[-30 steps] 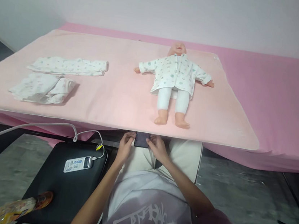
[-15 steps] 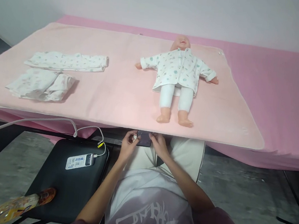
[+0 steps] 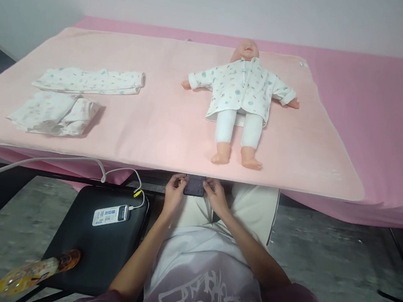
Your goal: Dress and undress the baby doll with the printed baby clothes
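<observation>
Below the table's front edge, over my lap, a dark smartphone (image 3: 194,186) is held between both hands. My left hand (image 3: 175,192) is closed on its left side, and my right hand (image 3: 215,195) grips its right side; the phone's far end is hidden under the table edge. On the pink mat (image 3: 160,131) above lies a baby doll (image 3: 248,51) on its back, arms spread, in a white patterned jacket (image 3: 244,87) and white leggings (image 3: 225,126). Neither hand touches the doll.
Folded patterned baby clothes (image 3: 88,81) and a crumpled patterned garment (image 3: 54,113) lie on the mat's left. A black stool (image 3: 101,251) at my left bears a white power bank (image 3: 111,215) with a cable (image 3: 86,159) and a yellow-capped bottle (image 3: 24,276).
My left thumb has moved off the phone's screen to its left edge. The whole view has shifted slightly; the doll and the clothes lie as before.
</observation>
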